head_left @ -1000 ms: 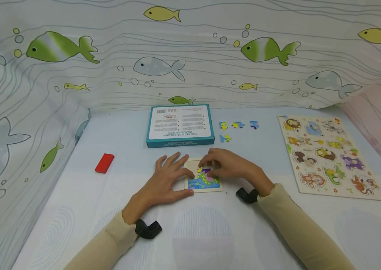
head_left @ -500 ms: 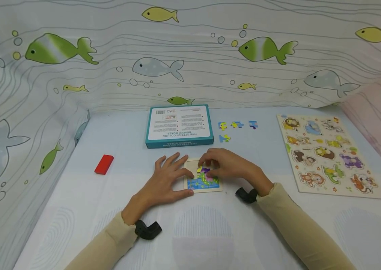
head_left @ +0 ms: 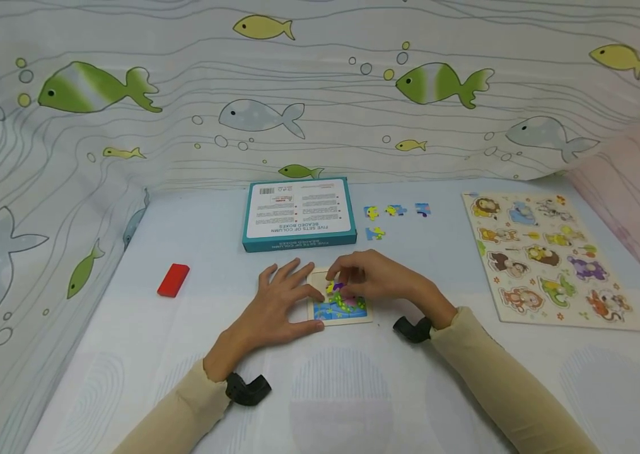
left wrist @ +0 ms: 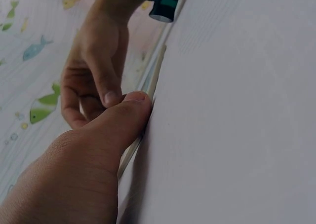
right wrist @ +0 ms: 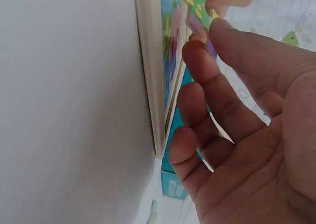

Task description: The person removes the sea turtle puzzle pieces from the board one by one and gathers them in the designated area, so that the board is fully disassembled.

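The right hand (head_left: 373,274) pinches a puzzle piece (right wrist: 200,9), tilted, at the puzzle tray (head_left: 348,322). The left hand (head_left: 280,307), fingers spread and gripping nothing, touches the tray's left edge. Toward the far edge of the worktop (head_left: 342,403) lie a teal box (head_left: 299,211) and four loose pieces (head_left: 375,234); an animal board (head_left: 572,323) lies near the right edge, a red block (head_left: 173,280) toward the left.

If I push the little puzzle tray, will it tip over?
The puzzle tray probably won't tip: it lies flat and low. It looks stiff, with straight edges. Its pieces might slide, since there's bare space beside them.
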Action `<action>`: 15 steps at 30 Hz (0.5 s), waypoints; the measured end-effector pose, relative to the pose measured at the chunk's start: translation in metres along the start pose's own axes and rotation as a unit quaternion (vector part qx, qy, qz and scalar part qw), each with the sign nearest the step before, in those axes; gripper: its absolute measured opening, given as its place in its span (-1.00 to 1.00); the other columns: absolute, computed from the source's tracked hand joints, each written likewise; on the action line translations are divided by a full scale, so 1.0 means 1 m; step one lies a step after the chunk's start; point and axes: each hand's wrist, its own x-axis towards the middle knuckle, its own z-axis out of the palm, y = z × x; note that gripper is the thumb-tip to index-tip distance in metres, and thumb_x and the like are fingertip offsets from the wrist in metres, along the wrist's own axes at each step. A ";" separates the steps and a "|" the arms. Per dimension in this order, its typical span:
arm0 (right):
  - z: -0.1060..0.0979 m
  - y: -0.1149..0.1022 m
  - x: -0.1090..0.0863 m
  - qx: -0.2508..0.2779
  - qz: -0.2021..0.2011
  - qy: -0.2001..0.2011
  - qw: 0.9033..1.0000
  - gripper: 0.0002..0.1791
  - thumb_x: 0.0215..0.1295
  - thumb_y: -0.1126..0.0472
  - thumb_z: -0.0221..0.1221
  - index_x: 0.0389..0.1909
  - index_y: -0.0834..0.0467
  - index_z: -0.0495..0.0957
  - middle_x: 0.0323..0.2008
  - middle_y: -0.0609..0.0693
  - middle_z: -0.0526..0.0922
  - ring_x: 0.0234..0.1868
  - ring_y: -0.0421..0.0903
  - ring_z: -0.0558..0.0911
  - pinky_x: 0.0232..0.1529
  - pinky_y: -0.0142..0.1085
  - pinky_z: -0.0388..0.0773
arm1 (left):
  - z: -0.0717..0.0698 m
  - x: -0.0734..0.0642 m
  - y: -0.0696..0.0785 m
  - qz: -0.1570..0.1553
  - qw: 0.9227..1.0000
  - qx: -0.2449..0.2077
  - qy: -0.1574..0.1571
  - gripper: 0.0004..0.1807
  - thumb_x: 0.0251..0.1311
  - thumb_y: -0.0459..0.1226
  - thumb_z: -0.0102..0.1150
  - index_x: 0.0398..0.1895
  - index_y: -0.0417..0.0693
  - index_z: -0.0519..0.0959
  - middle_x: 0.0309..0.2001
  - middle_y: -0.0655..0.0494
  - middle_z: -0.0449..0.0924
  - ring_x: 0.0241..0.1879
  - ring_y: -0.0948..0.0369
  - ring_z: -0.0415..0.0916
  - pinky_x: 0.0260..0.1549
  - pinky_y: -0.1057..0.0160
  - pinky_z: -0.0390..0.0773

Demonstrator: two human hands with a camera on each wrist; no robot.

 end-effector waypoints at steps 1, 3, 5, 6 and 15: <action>0.000 0.000 0.000 0.006 0.002 -0.001 1.000 -0.70 0.30 0.28 0.35 0.04 0.08 0.66 -0.24 -0.10 0.71 -0.24 -0.15 0.59 -0.15 -0.34 0.58 | 0.000 0.000 0.000 0.000 1.000 -0.001 0.001 -0.57 0.09 0.23 0.36 -0.02 0.37 0.65 0.52 -0.04 0.32 0.56 -0.15 0.11 0.39 -0.40 -0.03; 0.001 0.000 0.001 0.015 0.004 0.000 1.000 -0.71 0.31 0.29 0.33 0.04 0.09 0.66 -0.26 -0.09 0.71 -0.27 -0.14 0.60 -0.18 -0.36 0.58 | 0.000 0.000 0.000 0.001 1.000 -0.001 0.003 -0.57 0.08 0.23 0.36 -0.02 0.37 0.65 0.52 -0.03 0.33 0.56 -0.15 0.11 0.38 -0.40 -0.03; 0.001 0.000 0.001 0.023 0.005 0.003 1.000 -0.73 0.32 0.29 0.32 0.03 0.09 0.67 -0.27 -0.08 0.70 -0.28 -0.13 0.60 -0.20 -0.36 0.58 | 0.000 0.000 0.000 0.003 1.000 -0.002 0.005 -0.57 0.08 0.23 0.36 -0.02 0.37 0.65 0.51 -0.04 0.33 0.56 -0.15 0.12 0.38 -0.41 -0.02; 0.001 0.000 0.001 0.025 0.005 0.004 1.000 -0.73 0.33 0.29 0.32 0.03 0.10 0.67 -0.28 -0.08 0.70 -0.29 -0.13 0.59 -0.21 -0.36 0.57 | 0.000 0.000 0.000 0.005 1.000 -0.003 0.007 -0.58 0.08 0.23 0.36 -0.02 0.37 0.65 0.51 -0.04 0.34 0.55 -0.16 0.12 0.38 -0.41 -0.02; -0.008 0.004 -0.001 0.021 -0.010 0.041 0.999 -0.72 0.34 0.26 0.32 0.06 0.10 0.68 -0.30 -0.11 0.68 -0.35 -0.10 0.53 -0.29 -0.37 0.48 | 0.002 0.000 -0.002 0.007 1.000 0.001 0.009 -0.59 0.09 0.24 0.35 -0.04 0.37 0.64 0.51 -0.05 0.34 0.55 -0.16 0.13 0.37 -0.41 -0.02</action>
